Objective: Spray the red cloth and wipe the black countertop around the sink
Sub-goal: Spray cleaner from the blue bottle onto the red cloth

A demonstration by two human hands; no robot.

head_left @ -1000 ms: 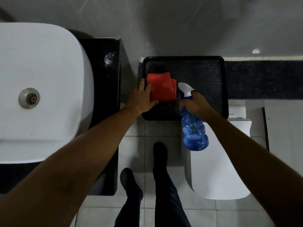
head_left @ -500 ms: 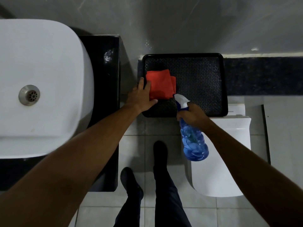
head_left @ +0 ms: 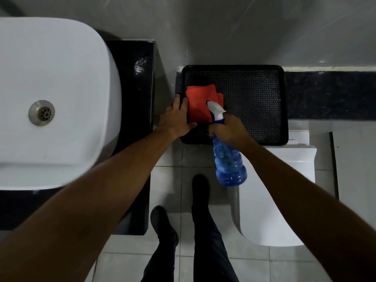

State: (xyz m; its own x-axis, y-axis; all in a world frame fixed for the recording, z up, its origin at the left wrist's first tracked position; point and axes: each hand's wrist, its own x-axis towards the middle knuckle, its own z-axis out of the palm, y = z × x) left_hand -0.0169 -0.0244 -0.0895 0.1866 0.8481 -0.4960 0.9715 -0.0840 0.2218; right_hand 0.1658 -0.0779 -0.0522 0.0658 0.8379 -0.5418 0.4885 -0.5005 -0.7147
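1. The red cloth [head_left: 200,104] lay folded in the black tray [head_left: 264,102]; the left hand [head_left: 175,121] pinned its edge flat.
2. The right hand [head_left: 230,129] gripped the spray bottle [head_left: 228,161] by its neck.
3. The cloth looked soft and limp, best pinched at a fold.

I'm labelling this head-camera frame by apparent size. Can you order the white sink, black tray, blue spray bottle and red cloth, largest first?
1. White sink, though nearer the camera and cut off at the left.
2. Black tray.
3. Blue spray bottle and red cloth: too alike to rank, both partly hidden.
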